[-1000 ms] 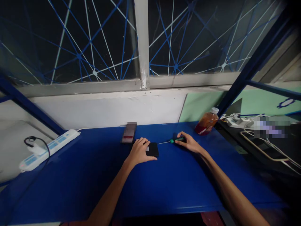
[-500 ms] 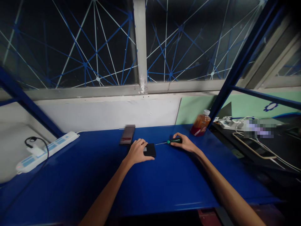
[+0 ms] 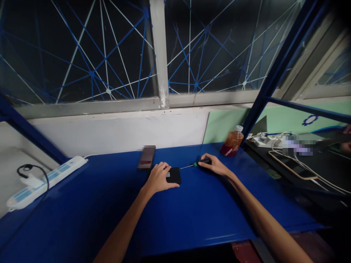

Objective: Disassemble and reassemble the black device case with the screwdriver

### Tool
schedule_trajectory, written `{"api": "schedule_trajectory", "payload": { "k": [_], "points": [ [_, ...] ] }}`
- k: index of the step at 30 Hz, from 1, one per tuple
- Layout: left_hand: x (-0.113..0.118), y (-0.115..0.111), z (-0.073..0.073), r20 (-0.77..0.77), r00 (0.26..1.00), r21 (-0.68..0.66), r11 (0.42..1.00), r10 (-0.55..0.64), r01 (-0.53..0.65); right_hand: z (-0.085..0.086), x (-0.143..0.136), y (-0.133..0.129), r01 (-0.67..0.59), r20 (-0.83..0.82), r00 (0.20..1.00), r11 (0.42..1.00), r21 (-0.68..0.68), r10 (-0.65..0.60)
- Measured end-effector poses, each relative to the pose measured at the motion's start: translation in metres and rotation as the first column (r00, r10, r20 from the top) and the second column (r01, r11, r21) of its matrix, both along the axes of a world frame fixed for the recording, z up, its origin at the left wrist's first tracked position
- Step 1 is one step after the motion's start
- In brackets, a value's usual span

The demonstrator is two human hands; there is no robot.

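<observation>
A flat black rectangular case (image 3: 174, 176) with a small pale label lies on the blue table. My left hand (image 3: 158, 178) grips it from the left, fingers across its far side and the thumb along its near edge. My right hand (image 3: 216, 166) is closed on the handle of a screwdriver (image 3: 195, 164), black and green with a thin metal shaft. The shaft points left and its tip meets the right side of the case. Whether the tip sits in a screw or a gap is too small to tell. My fingers cover most of the handle.
A phone (image 3: 146, 157) lies behind my left hand. A bottle of reddish-brown drink (image 3: 232, 141) stands at the back right. On the left is a white power strip (image 3: 49, 180) with a black cable. Another phone (image 3: 292, 165) and white cables lie on the dark desk at right.
My right fingers have shifted on the screwdriver handle, with the forefinger now lower over it. The case and my left hand keep their places. The camera view has turned slightly.
</observation>
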State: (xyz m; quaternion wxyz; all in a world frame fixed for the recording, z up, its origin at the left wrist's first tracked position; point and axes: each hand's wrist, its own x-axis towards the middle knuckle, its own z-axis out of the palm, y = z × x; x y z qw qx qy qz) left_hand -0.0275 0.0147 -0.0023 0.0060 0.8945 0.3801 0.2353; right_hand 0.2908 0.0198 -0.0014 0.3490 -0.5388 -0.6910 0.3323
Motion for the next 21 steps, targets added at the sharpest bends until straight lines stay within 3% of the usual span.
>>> {"api": "schedule_trajectory", "payload": {
  "k": [4,11,18,21],
  "points": [
    [0.0002,-0.0003,0.0007,-0.002,1.0,-0.017,1.0,-0.003,0.003,-0.0011,0.0035,-0.0011,-0.067,-0.125,0.991,0.985,-0.157,0.048],
    [0.001,-0.0005,0.0022,-0.015,1.0,-0.011,1.0,0.0,-0.001,-0.0012,-0.001,0.0008,0.046,0.082,0.996,0.999,-0.02,-0.044],
    [-0.0003,0.0008,0.0012,-0.008,1.0,-0.031,1.0,-0.007,0.007,0.0043,-0.0019,-0.0028,-0.051,-0.142,0.99,0.983,-0.174,0.026],
    [0.0002,0.0003,0.0024,-0.002,1.0,-0.033,0.999,-0.013,0.013,0.0009,-0.0021,-0.0007,-0.001,-0.061,0.998,0.991,-0.132,-0.007]
  ]
}}
